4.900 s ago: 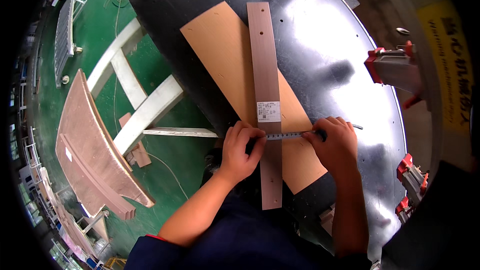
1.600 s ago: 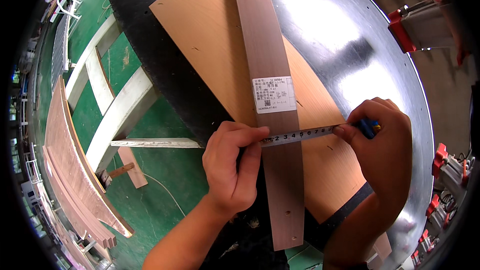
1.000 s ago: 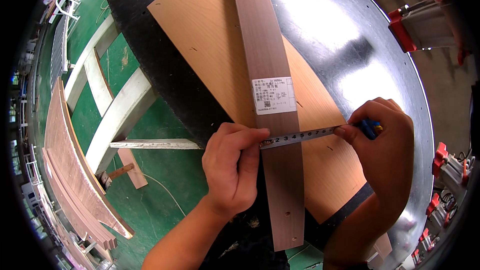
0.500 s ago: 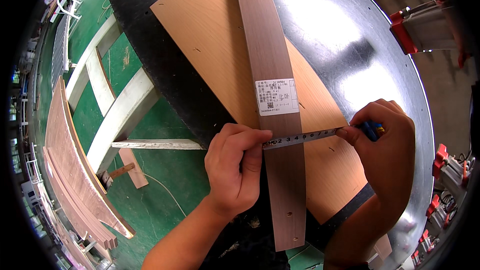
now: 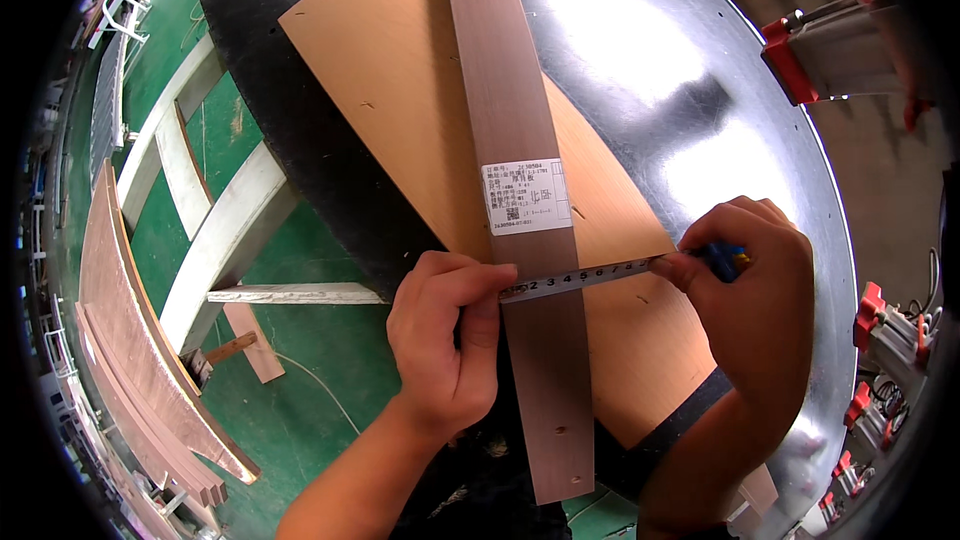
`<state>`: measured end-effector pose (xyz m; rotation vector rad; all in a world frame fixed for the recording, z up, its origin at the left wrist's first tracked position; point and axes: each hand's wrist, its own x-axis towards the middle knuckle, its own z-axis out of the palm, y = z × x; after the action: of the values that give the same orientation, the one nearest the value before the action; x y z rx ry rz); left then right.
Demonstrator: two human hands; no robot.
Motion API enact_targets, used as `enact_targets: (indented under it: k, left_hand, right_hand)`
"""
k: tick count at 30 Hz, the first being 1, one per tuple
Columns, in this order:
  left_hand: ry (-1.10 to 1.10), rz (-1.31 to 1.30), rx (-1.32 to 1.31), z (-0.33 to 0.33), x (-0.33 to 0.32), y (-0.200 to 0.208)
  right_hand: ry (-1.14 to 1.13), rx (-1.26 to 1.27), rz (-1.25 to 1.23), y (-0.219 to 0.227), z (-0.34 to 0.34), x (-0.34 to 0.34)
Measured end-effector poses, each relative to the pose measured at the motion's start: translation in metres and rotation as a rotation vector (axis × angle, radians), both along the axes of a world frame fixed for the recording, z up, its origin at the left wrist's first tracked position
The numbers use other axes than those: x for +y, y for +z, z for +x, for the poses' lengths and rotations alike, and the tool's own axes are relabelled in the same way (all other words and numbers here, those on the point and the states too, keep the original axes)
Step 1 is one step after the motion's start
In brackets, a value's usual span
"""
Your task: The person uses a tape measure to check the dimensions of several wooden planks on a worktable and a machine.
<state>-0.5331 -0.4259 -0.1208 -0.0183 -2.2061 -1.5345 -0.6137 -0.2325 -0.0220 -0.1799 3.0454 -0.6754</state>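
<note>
A narrow greyish-brown board [image 5: 545,360] with small holes near both ends lies lengthwise before me, a white printed label [image 5: 526,197] stuck on its middle. Across its width, just below the label, runs a pulled-out tape measure blade [image 5: 570,282]. My left hand [image 5: 447,340] pinches the blade's end at the board's left edge. My right hand [image 5: 750,290] grips the blue tape measure case [image 5: 722,260], mostly hidden in the palm, with the thumb on the blade. Under the narrow board rests a wider light-wood board [image 5: 390,90], set at a slant.
Both boards lie on a glossy black table [image 5: 640,50] with a curved edge. Red-ended clamps [image 5: 790,60] line its right side. At left, a whitish curved frame [image 5: 215,245] stands over the green floor [image 5: 300,340], beside stacked brown curved panels [image 5: 140,340].
The whole scene has shifted slightly left in the picture. Both hands still hold the tape across the narrow board in the same way.
</note>
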Motion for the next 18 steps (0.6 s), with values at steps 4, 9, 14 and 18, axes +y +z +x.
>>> enact_targets:
  k: [4, 9, 14, 18]
  left_hand:
    - [-0.002, 0.005, 0.005, 0.0004, 0.0007, -0.0008]
    - [-0.001, -0.016, 0.019, 0.0008, 0.0014, -0.0019]
    - [0.007, -0.025, 0.022, -0.0006, 0.0001, -0.0015]
    - [0.004, -0.023, 0.023, -0.0008, 0.0010, -0.0013]
  right_hand:
    - [-0.016, -0.009, 0.009, 0.0000, 0.0008, -0.0008]
    - [-0.003, -0.006, 0.018, -0.0002, 0.0012, 0.0008]
    - [-0.004, -0.012, 0.026, 0.0003, 0.0001, -0.0018]
    - [-0.006, -0.006, 0.035, 0.0002, 0.0002, -0.0007]
